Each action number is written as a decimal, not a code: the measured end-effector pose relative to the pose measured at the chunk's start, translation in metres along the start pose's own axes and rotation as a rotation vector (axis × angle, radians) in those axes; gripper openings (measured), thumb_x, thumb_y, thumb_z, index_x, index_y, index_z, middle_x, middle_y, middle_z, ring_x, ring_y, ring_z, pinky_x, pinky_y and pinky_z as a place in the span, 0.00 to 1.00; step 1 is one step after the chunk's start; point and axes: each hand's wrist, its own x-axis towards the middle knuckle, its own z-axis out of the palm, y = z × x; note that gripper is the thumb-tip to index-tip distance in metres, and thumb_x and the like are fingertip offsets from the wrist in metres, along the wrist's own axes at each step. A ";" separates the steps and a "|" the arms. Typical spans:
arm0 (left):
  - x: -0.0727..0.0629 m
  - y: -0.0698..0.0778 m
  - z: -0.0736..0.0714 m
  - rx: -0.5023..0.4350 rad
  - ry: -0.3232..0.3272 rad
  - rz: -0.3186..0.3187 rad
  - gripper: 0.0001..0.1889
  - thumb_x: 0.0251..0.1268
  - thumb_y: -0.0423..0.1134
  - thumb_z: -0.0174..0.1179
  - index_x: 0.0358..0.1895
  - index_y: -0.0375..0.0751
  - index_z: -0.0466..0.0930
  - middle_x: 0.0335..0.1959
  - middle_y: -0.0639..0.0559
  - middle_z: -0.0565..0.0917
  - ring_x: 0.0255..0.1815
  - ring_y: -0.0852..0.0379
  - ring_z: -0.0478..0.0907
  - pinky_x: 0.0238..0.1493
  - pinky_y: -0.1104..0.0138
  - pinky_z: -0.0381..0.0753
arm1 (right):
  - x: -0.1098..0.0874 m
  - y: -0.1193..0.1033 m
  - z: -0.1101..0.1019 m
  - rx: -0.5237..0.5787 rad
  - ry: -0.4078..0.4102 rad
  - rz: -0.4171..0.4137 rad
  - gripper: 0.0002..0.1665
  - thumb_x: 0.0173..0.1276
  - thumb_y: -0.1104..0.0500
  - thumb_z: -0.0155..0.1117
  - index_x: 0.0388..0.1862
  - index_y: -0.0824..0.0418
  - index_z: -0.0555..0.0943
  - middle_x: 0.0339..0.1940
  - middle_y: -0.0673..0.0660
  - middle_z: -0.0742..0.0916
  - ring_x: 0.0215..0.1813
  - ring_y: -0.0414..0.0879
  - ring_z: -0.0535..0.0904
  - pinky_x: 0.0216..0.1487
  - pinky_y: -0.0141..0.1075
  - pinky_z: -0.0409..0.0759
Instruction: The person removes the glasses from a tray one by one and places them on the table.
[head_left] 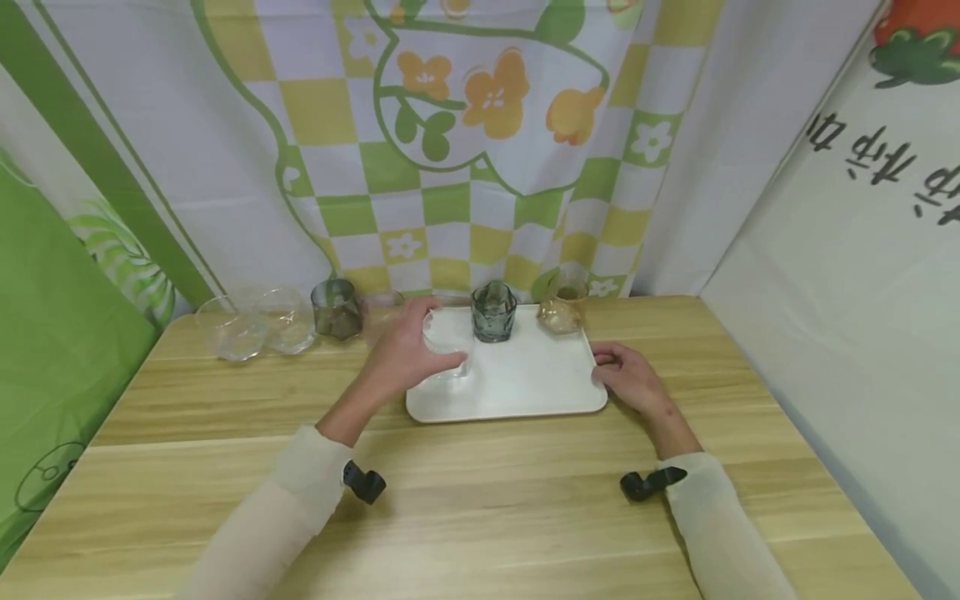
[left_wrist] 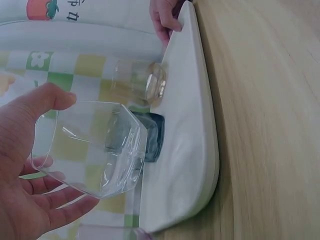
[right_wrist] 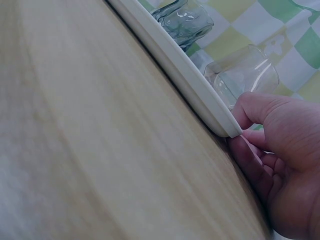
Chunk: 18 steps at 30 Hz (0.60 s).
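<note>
My left hand (head_left: 401,350) holds a clear, angular drinking glass (left_wrist: 95,150) between thumb and fingers, over the left part of a white tray (head_left: 525,383). Whether its base touches the tray I cannot tell. At the tray's right edge, my right hand (head_left: 633,383) pinches the rim, thumb above and fingers curled at the underside in the right wrist view. A blue-green glass (head_left: 493,315) stands upright at the back of the tray. To its right is an amber-tinted glass (head_left: 562,308), near the back right corner.
Left of the tray, along the table's back edge, stand two clear glasses (head_left: 240,337), a dark grey glass (head_left: 337,312) and a pinkish glass (head_left: 378,312) partly hidden by my left hand. A patterned curtain (head_left: 450,208) hangs behind the wooden table (head_left: 510,508).
</note>
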 end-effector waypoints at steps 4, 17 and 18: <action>-0.008 -0.007 -0.011 0.024 0.014 -0.026 0.45 0.52 0.55 0.78 0.70 0.37 0.67 0.67 0.41 0.74 0.62 0.38 0.75 0.58 0.45 0.77 | 0.000 0.001 0.001 0.001 -0.002 -0.004 0.31 0.66 0.64 0.62 0.68 0.70 0.75 0.56 0.66 0.82 0.52 0.55 0.79 0.48 0.36 0.77; -0.030 -0.042 -0.049 0.014 0.115 -0.025 0.44 0.47 0.48 0.81 0.66 0.34 0.70 0.62 0.39 0.73 0.57 0.41 0.74 0.56 0.44 0.76 | -0.001 -0.002 0.000 -0.006 -0.003 0.009 0.30 0.67 0.64 0.63 0.69 0.69 0.75 0.57 0.67 0.82 0.52 0.54 0.79 0.48 0.35 0.77; -0.033 -0.045 -0.052 0.019 0.115 -0.033 0.43 0.48 0.47 0.81 0.65 0.33 0.70 0.60 0.38 0.74 0.55 0.40 0.75 0.54 0.44 0.77 | -0.001 -0.002 0.000 -0.002 0.001 0.013 0.30 0.67 0.64 0.63 0.69 0.69 0.75 0.57 0.66 0.82 0.52 0.54 0.79 0.48 0.35 0.77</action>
